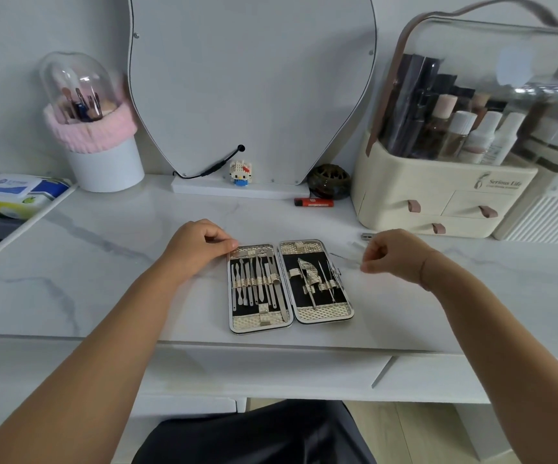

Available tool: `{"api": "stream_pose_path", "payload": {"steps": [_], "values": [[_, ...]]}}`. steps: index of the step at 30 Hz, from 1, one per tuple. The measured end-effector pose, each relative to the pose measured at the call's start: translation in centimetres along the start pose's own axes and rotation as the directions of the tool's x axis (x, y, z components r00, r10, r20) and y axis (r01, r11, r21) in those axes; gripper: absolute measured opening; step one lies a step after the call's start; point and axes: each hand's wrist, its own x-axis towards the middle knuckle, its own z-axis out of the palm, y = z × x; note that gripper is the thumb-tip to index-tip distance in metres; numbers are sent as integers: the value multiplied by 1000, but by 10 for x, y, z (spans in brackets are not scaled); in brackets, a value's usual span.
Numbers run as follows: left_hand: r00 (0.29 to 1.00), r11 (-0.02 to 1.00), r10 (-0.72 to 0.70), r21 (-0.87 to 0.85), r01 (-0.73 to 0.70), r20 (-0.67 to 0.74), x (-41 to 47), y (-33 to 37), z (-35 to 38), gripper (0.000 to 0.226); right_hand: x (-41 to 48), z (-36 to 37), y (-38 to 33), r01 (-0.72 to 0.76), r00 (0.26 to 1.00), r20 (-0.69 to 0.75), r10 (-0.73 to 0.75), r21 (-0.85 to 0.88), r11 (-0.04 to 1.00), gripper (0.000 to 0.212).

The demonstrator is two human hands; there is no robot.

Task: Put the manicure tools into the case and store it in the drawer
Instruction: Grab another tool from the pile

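Case [324, 312]: I see it lying open on the bench [103, 262], tools [257, 279] strapped inside.
Left hand [197, 246]: curled, fingertips at the case's far-left corner; I cannot tell if it grips.
Right hand [394, 254]: curled just right of the case; I cannot tell if it pinches anything.
Loose tool [368, 235]: beyond the case's far-right corner.

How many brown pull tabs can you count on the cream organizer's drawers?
3, all on the cream organizer: left tab on the upper left drawer, right tab on the upper right drawer, bottom tab on the lowest drawer. None seems hidden.
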Motion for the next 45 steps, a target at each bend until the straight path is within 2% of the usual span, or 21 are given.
{"api": "stream_pose_path", "payload": {"steps": [5, 8, 12, 15, 21, 25, 27, 29, 31, 34, 40, 45], "values": [[1000, 1000, -1, -3, 1, 0, 0, -1, 0, 17, 2, 6, -2, -4, 998, 60, 10, -101, 995, 11], [1000, 1000, 0, -4, 0, 2, 0, 0, 0, 17, 4, 9, -7, 11, 1000, 20, -9, -122, 992, 14], [1000, 1000, 1, 7, -1, 3, 0, 0, -1, 18, 14, 21, -18, 6, 999, -36, -9, -67, 998, 16], [1000, 1000, 6, 9, -6, -1, -1, 0, 0, 19, 21, 24, -24, -24, 999, -46, 17, -137, 990, 17], [1000, 1000, 13, 8, -13, 1, 0, 0, -1, 19, 30, 28, -29, -109, 989, 62, 136, -325, 940, 33], [1000, 1000, 8, 13, -8, 1, 0, 0, 0, 16, 22, 24, -31, -97, 983, 114, 147, -362, 927, 17], [1000, 1000, 5, 9, -5, -2, 1, -1, 0, 14, 17, 22, -27, -66, 994, 70, 85, -243, 968, 22], [1000, 1000, 1, 5, -1, -5, 1, -1, 1, 15, 14, 19, -23, -34, 999, 8, 34, 0, 999, 20], [1000, 1000, 2, 7, -2, -7, 1, -2, 1, 16, 13, 17, -21, -13, 999, -34, 22, 246, 969, 5], [1000, 1000, 2, 7, -2, -9, 1, -1, 0, 16, 15, 17, -24, -3, 1000, 1, 3, 459, 889, 23], [1000, 1000, -7, 2, 7, -7, 0, -1, 0, 15, 22, 25, -35, -3, 999, 35, -21, 576, 817, 21], [1000, 1000, -8, -9, 8, -8, 0, -1, 0, 16, 26, 30, -34, 43, 998, -54, -23, 406, 913, 17]]}}
